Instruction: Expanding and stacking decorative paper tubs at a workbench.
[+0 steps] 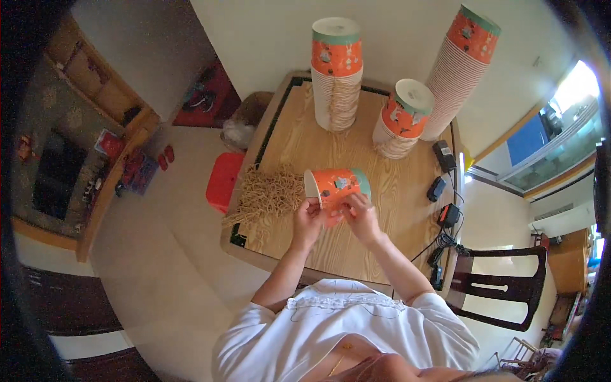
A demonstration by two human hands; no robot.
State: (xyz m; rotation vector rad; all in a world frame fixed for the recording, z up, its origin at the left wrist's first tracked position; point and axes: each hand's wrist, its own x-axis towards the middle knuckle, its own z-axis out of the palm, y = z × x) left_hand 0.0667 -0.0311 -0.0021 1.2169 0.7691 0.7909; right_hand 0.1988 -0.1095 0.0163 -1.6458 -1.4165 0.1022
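Note:
An orange paper bucket point(338, 183) with a green band and small printed figures lies on its side in the air above the table's near half, its open white end toward the left. My left hand point(309, 221) is closed on its rim at that end. Against the near side of the wall, the bent fingers of my right hand point(360, 215) are pinched together; whatever is between them is too small to make out. Just left of my left hand, a loose heap of tan twisted cord handles point(270, 194) covers the table's left part.
Upside-down stacks of matching buckets stand at the back: one with cords down its side point(337, 76), a short one point(402, 118) and a tall leaning one point(459, 70). Black adapters point(449, 215) and cables line the wooden table's point(299, 245) right edge. A red stool point(224, 181) and dark chair point(503, 286) flank it.

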